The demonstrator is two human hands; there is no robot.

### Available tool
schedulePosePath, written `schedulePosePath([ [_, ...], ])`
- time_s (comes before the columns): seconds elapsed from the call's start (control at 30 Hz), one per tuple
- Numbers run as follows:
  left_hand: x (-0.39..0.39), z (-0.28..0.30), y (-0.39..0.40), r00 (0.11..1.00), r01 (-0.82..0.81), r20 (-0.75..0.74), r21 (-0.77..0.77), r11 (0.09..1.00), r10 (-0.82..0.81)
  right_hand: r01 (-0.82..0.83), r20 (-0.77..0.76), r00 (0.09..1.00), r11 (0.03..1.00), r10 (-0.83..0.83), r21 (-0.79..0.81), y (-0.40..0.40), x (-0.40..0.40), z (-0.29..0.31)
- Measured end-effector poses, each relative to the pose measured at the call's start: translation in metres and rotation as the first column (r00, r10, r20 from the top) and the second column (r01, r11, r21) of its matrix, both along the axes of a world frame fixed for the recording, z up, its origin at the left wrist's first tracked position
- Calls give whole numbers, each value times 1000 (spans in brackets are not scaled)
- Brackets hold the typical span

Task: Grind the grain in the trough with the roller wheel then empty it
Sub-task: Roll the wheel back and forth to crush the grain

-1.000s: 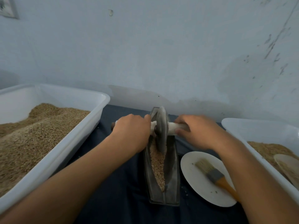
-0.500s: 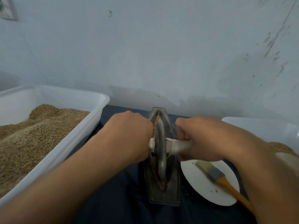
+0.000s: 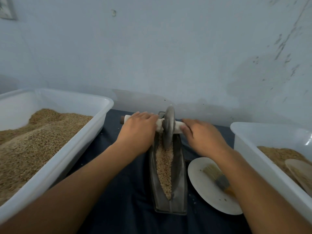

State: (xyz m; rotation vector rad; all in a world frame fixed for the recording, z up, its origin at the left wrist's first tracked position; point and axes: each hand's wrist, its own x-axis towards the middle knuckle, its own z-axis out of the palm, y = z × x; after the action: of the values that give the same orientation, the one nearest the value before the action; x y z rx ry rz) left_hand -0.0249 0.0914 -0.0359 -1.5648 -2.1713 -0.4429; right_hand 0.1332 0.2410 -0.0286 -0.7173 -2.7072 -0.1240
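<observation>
**Roller wheel held at the far end of the trough**

Head view: A white tub [image 3: 55,168] filled with grain is seen on the left, and a second tub [image 3: 263,159] on the right. A white plate [image 3: 202,184] with a brush [image 3: 217,178] lies just beside the trough [image 3: 179,179], partly hidden by the right forearm. The trough stands on a dark cloth [image 3: 121,191], its long axis pointing away toward the wall. Grain [image 3: 164,168] lies along its channel. The roller wheel [image 3: 168,126] stands upright at the far end, its axle lying crosswise. The axle is grasped by the left hand [image 3: 137,132] and the right hand [image 3: 202,135], fingers laid over it.
</observation>
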Motion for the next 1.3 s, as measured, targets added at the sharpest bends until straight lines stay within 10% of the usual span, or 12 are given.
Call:
schedulePosePath([
  [0.6, 62, 66, -60, 977, -142, -196, -307, 941, 84, -37, 448, 893, 999, 35, -3, -81, 41, 81],
  [0.93, 29, 30, -23, 986, -168, -44, -334, 928, 163, 31, 286, 958, 984, 22, -177, -34, 17, 43],
  [1.13, 7, -2, 5, 997, -68, -49, -68, 995, 65, 32, -66, 997, 994, -39, -106, -5, 3, 7],
  [1.3, 2, -5, 3, 1000, -15, 11, 11, 1000, 15, 29, -77, 996, 998, -33, -52, -2, -1, 2],
])
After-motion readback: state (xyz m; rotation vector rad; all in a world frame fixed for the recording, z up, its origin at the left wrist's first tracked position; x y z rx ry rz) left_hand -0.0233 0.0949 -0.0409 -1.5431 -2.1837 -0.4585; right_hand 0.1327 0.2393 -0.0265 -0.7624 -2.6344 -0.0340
